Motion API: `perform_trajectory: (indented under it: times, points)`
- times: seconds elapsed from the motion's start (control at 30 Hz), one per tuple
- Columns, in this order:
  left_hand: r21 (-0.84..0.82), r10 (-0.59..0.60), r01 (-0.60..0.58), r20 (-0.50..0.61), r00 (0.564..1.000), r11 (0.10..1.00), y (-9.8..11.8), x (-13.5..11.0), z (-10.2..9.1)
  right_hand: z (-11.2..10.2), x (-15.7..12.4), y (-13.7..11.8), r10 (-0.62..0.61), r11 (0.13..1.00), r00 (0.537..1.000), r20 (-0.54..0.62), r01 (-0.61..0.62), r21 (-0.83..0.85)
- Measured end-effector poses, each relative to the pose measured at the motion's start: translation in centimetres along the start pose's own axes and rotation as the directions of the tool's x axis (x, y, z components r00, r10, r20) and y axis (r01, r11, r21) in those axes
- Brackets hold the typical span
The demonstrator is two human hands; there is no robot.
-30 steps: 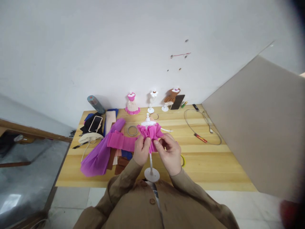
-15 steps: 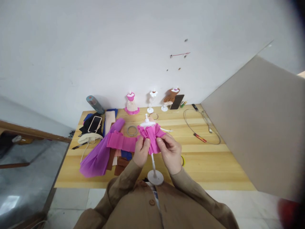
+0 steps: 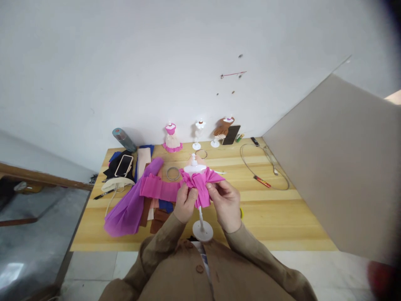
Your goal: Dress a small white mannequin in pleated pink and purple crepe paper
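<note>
Pinching pink cloth [image 3: 202, 194] against a small white mannequin [image 3: 194, 168], the person in brown sleeves works at the near side of the table [image 3: 282, 217]. Taking that mannequin as the clock's centre, its round base points to six o'clock. The left hand [image 3: 185, 202] has thumb and fingers clamped on the pleats toward seven; the right hand [image 3: 228, 205] clamps the edge toward four.

By my reckoning the dressing is partway along: pleats are gathered across the front, but one corner juts loose toward three, and I see no fastening. Smoothing and securing seem left; the back is hidden from me. A folded pink strip [image 3: 160, 190] runs toward eight, but I can't tell whether it joins the cloth. Dressed mannequins stand at eleven [image 3: 171, 140] and one [image 3: 223, 127].
</note>
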State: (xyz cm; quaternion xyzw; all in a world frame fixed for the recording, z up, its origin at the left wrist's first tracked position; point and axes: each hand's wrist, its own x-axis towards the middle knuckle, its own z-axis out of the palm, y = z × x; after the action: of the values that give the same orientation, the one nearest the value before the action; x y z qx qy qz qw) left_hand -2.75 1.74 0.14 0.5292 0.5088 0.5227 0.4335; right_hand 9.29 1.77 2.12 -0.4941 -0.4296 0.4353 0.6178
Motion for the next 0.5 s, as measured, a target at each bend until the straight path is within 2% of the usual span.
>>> perform_trajectory:
  times: [0.1,0.33,0.5]
  points:
    - [0.026,0.021,-0.022,0.016,1.000,0.999,-0.3,-0.1,-0.4,-0.3,0.4,-0.2,-0.021,1.000,0.999,0.034,0.020,0.018]
    - [0.047,0.108,-0.114,0.117,0.987,0.992,-0.6,-0.3,-1.4,-1.6,1.6,-0.4,-0.075,0.996,0.976,0.206,0.064,0.060]
    - [0.049,0.123,-0.133,0.176,0.977,0.990,0.3,-0.7,-1.7,-2.5,3.0,-1.9,-0.094,0.995,0.916,0.389,0.103,-0.001]
